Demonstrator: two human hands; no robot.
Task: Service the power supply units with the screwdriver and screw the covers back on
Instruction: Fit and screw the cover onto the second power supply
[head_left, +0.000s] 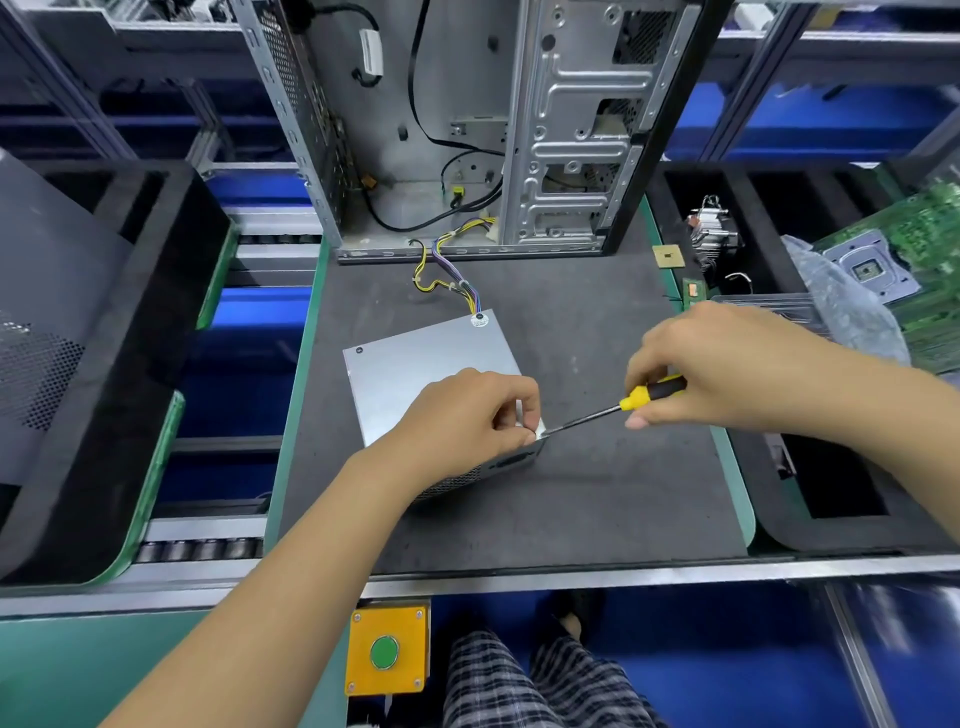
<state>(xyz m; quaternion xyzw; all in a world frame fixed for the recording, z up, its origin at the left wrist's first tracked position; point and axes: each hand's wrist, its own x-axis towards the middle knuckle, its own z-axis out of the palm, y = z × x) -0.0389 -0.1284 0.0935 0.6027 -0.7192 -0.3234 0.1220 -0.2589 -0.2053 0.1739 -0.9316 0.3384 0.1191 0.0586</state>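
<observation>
A grey metal power supply unit (415, 364) lies flat on the dark work mat (597, 493), its coloured cable bundle (457, 280) running back toward an open computer case (467, 130). My left hand (467, 415) rests on the unit's near right corner, fingers curled and pinching at the cover's edge. My right hand (717, 369) grips a yellow-and-black screwdriver (644, 395). Its thin shaft points left and down, with the tip at that same corner beside my left fingertips. Any screw there is hidden by my fingers.
Black foam trays stand on both sides: the left one (130, 312) beside a perforated grey panel (41, 312), the right one (831, 493) holding a heatsink (709, 228) and a green motherboard (909, 260). A yellow box with a green button (387, 649) sits below the table edge.
</observation>
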